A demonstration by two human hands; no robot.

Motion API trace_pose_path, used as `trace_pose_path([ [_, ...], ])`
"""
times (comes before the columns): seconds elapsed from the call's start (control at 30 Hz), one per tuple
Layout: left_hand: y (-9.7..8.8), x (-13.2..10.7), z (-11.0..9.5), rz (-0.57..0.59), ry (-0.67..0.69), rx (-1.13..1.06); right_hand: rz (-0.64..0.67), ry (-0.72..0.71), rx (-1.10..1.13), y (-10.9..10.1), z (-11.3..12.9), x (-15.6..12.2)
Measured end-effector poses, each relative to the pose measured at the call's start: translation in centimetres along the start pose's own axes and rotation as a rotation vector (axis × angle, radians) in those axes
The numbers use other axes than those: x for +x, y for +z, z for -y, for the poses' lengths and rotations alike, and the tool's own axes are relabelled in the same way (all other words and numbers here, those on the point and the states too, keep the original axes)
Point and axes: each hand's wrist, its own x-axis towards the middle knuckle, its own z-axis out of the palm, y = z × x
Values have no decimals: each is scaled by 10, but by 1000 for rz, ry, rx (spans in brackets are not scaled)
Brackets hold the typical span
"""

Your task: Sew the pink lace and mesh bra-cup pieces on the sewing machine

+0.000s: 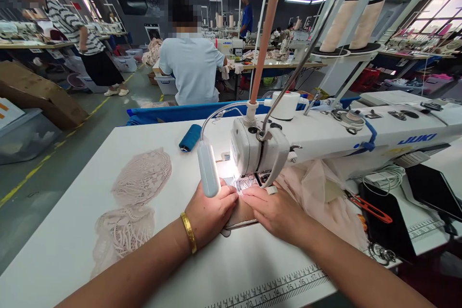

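Note:
Under the head of a white sewing machine (249, 147) lies a beige fabric piece (242, 211) with a pale lace part lit by the lamp. My left hand (213, 209) is closed on its left side, fingertips just in front of the needle area. From the right, my right hand (276, 209) grips the same piece, its fingers nearly meeting the left ones. The fingertips partly cover the fabric's edge. A small clip-on lamp (209, 168) hangs over my left hand. Sheer beige fabric (317, 192) spreads behind my right hand.
Two lace pieces (144, 178) lie on the table's left side, near a blue thread spool (190, 137). Orange-handled snips (371, 207), a cable (384, 175) and a dark phone-like device (435, 190) are at right. A person in light blue (191, 67) sits ahead; another walks at left.

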Motion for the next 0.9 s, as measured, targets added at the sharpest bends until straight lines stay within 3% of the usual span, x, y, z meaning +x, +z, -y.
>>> trace_pose_path([
  [0.47,6,2,15,-34,-150,-86,-86,125,37,9,-1,4],
  [0.73,15,26,37,14,-231,-97,-90,104,52,14,-3,4],
  [0.9,1,22,47,6,-254,-135,-105,92,42,12,-1,1],
])
